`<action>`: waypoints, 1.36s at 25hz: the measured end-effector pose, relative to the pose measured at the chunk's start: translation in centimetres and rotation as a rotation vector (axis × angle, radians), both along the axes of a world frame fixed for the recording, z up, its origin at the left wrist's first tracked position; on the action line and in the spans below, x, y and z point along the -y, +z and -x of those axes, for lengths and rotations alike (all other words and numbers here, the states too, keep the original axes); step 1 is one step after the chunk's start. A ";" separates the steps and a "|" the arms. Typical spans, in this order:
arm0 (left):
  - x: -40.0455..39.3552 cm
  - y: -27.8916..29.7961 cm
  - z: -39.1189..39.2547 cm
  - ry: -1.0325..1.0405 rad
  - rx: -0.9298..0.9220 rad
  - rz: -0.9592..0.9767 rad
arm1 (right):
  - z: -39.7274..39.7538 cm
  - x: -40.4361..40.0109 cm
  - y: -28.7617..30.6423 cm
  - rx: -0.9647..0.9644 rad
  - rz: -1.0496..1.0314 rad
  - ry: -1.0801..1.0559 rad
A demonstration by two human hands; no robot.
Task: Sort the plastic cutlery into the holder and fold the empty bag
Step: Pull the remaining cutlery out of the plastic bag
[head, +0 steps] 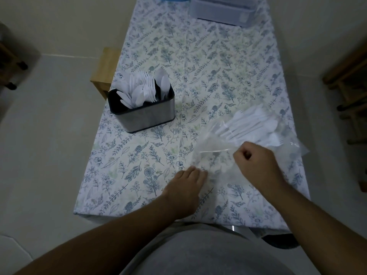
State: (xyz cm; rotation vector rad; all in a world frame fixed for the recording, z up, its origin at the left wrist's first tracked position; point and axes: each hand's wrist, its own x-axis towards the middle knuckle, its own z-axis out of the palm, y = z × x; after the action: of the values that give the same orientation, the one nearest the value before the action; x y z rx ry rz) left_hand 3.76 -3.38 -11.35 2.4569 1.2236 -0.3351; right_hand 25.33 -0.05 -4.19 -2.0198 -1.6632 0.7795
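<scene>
A clear plastic bag (pixel 214 155) lies on the right half of the table. White plastic cutlery (pixel 252 126) sits bunched in its far end. My right hand (pixel 256 165) is closed on the bag's upper layer near its open near end. My left hand (pixel 186 185) rests with its fingers on the bag's near left edge. A steel and black cutlery holder (pixel 147 116) stands to the left, apart from both hands. White forks, spoons and knives (pixel 143 90) stand upright in its compartments.
The table carries a floral cloth (pixel 198 76). A pale lidded plastic box (pixel 222 10) stands at the far end. A wooden stool (pixel 105 70) is beside the table's left edge. Wooden furniture (pixel 349 86) stands on the right.
</scene>
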 end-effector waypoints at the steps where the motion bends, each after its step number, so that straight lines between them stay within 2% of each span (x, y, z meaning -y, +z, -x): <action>1: 0.1 0.0 -0.4 -0.009 -0.019 -0.050 | 0.5 0.3 -0.1 0.073 0.110 0.124; 3: 0.6 -0.1 -1.0 -0.063 -0.060 -0.067 | 1.8 1.0 -0.7 0.226 0.270 0.313; 4: 0.6 -0.4 -0.7 -0.090 -0.074 -0.023 | 2.1 0.9 -0.6 0.225 0.273 0.301; 6: 0.4 -1.2 1.2 -0.114 -0.026 0.035 | 1.5 0.1 0.6 0.133 0.193 0.116; 8: -0.5 -0.2 3.9 -0.042 0.056 0.143 | 0.1 -0.4 2.5 0.058 0.081 -0.077; 10: -1.8 2.1 5.0 0.215 0.226 0.459 | -0.3 -0.3 4.1 0.046 0.133 -0.093; 12: -2.7 5.2 4.1 0.641 0.564 0.754 | 2.2 0.8 4.6 0.067 0.303 0.041; 14: -2.9 6.6 2.9 0.947 0.847 0.828 | 6.0 2.3 4.6 0.045 0.425 0.240; 16: -2.8 7.0 2.3 1.204 0.991 0.923 | 8.4 2.9 4.2 -0.019 0.455 0.386; 17: -2.8 7.2 2.3 1.305 1.036 0.966 | 8.3 2.4 3.9 -0.048 0.425 0.382; 19: -3.0 7.1 3.0 1.451 1.038 0.874 | 5.9 0.6 2.4 0.000 0.262 0.271; 21: -3.3 7.0 3.6 1.557 1.026 0.667 | 2.1 -1.0 -0.1 0.223 0.166 0.285; 23: -3.4 6.6 3.5 1.546 1.049 0.454 | -0.8 -1.4 -3.0 0.393 0.230 0.384; 25: -3.1 6.1 3.3 1.432 0.985 0.164 | -2.2 -1.0 -5.7 0.413 0.203 0.425; 28: -2.1 5.3 2.8 1.103 0.659 -0.310 | -3.2 -0.5 -8.3 0.379 0.030 0.357; 29: -2.0 5.0 2.4 0.961 0.515 -0.381 | -3.2 -0.5 -8.9 0.358 -0.034 0.322; 31: -2.1 3.4 1.9 0.694 0.286 -0.334 | -3.2 -0.7 -9.5 0.317 -0.141 0.249; 34: -2.4 0.3 1.7 0.526 0.098 -0.256 | -3.2 -1.6 -8.9 0.315 -0.215 0.220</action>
State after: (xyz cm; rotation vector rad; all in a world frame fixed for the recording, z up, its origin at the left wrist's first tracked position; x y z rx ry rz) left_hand 2.02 -0.99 -11.10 2.1942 1.8923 0.0927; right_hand 28.53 1.55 -13.12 -1.9031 -2.0729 0.3390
